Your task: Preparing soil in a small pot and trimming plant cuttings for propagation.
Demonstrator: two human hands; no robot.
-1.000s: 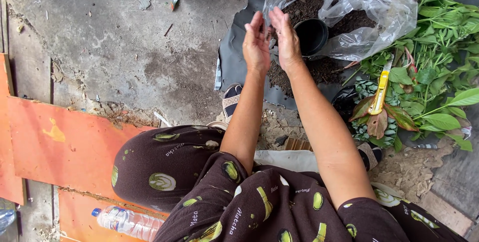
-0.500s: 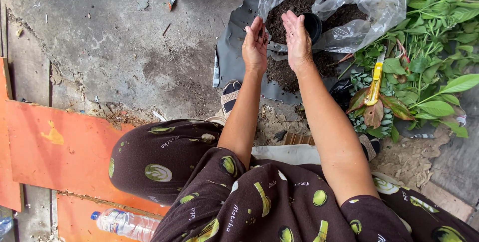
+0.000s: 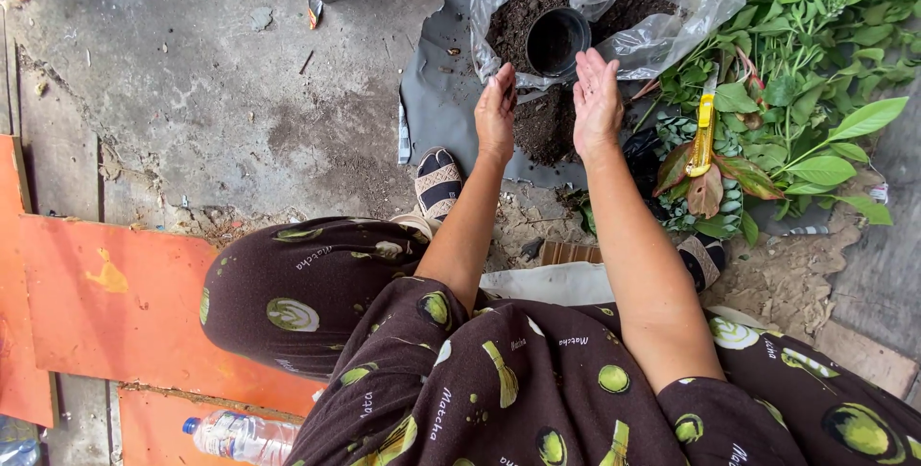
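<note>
Head view: we held our left hand [image 3: 496, 117] and right hand [image 3: 596, 101] upright, palms facing, fingers extended, gripping nothing, near the round black plastic pot [image 3: 556, 40].

The left hand [image 3: 496, 116] and right hand [image 3: 596, 101] are held up, open and empty, palms facing each other and apart, above a small heap of dark soil [image 3: 542, 130] on a grey sheet [image 3: 436, 92]. Just beyond them a black pot [image 3: 556, 41] sits in soil inside a clear plastic bag [image 3: 672, 5]. To the right lie green leafy cuttings [image 3: 815, 63] with a yellow utility knife [image 3: 701, 135] resting on them
</note>
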